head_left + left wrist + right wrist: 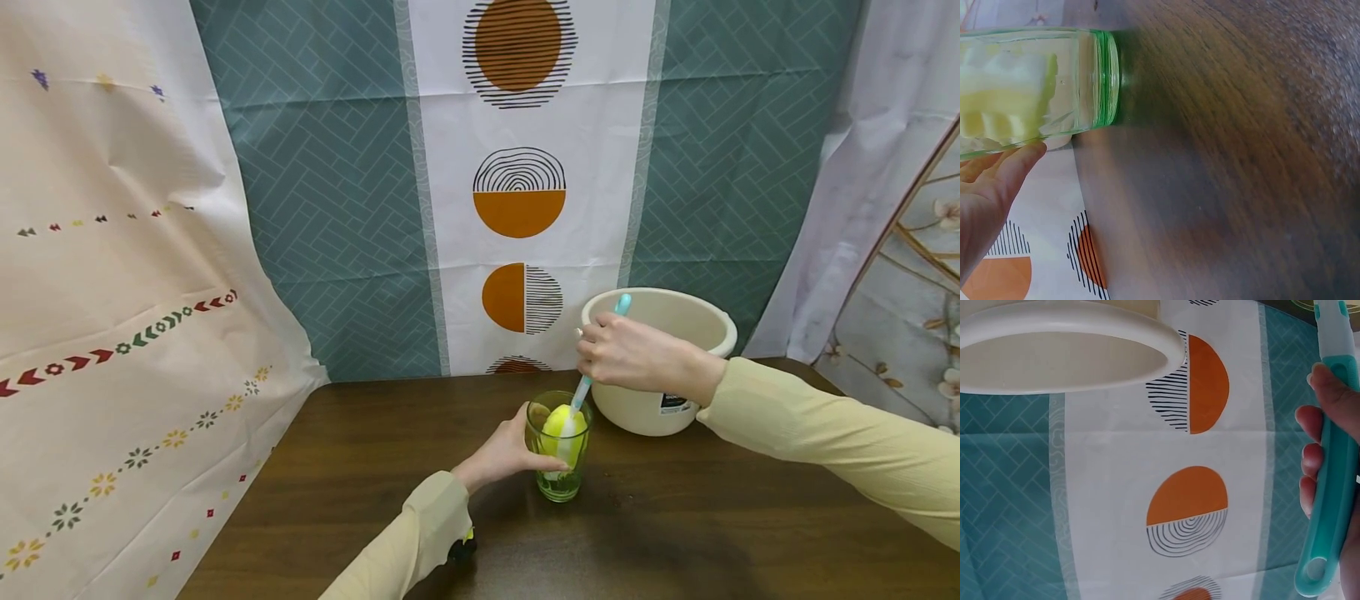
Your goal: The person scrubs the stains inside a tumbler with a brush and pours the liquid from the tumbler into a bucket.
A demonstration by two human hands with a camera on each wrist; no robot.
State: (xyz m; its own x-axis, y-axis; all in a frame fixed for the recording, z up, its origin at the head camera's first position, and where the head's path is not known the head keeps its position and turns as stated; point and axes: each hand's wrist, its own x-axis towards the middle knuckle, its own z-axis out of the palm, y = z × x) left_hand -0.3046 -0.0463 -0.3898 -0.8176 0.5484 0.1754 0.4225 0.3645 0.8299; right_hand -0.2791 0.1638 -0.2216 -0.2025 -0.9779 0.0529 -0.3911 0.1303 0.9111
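Currently clamped round the teal handle of the brush (1329,494) with the right hand (626,354), fingers curled, thumb laid near the neck. Gripping the glass (557,487) with the left hand (506,454), thumb and fingers parted to its width, thumb on the near side. Inside glass: yellow-and-white brush head, handle tilted up and right. Set upright on the table (645,533), near the cream bucket (630,408). Hung behind bucket: patterned cloth (525,133).
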